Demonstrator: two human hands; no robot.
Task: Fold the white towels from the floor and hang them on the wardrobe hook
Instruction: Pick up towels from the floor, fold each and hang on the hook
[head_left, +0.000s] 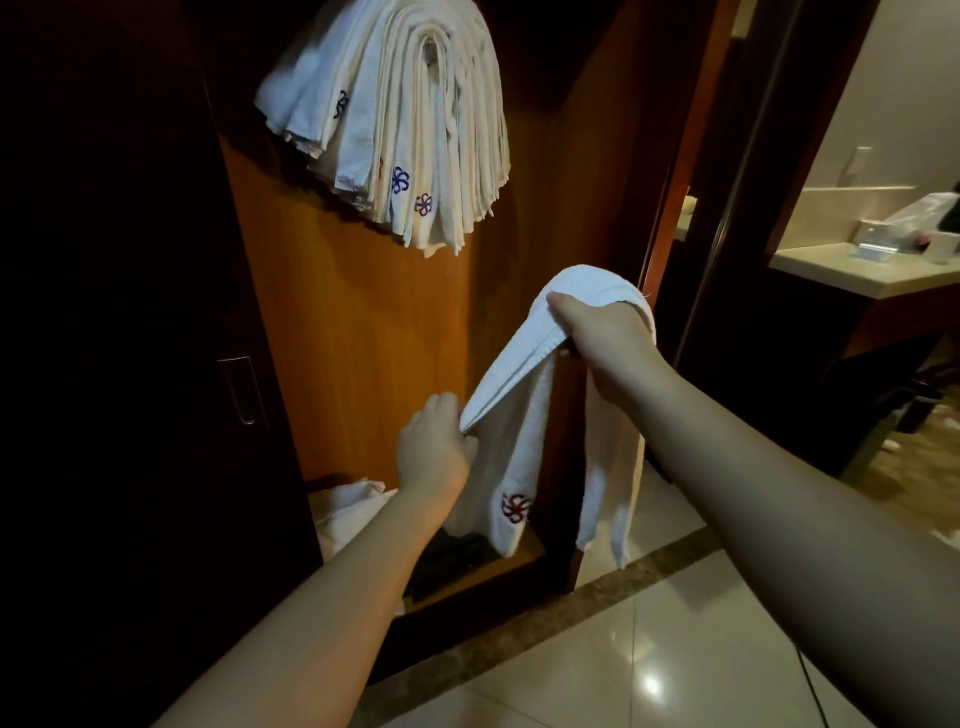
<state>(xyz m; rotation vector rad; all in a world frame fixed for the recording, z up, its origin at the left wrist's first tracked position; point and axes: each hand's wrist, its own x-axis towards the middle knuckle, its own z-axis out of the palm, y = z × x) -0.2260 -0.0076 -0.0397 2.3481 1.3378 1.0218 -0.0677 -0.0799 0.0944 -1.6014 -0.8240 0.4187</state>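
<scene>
Head view: both hands grip a white towel (524, 415) before the wardrobe (363, 338), its length hanging downward, right hand (597, 332) high, left hand (434, 447) pinching an edge; inside, possibly more linen.

White towel (524, 415): folded lengthwise, held in the air at centre frame, its upper fold draped high at 1 o'clock, loose ends hanging toward 6 o'clock; red flower emblem near the lower edge. Hanging towels (400, 119): thick white bundle draped over the hook (430, 49) at 12 o'clock, edges fanned downward, blue and purple emblems showing.
</scene>
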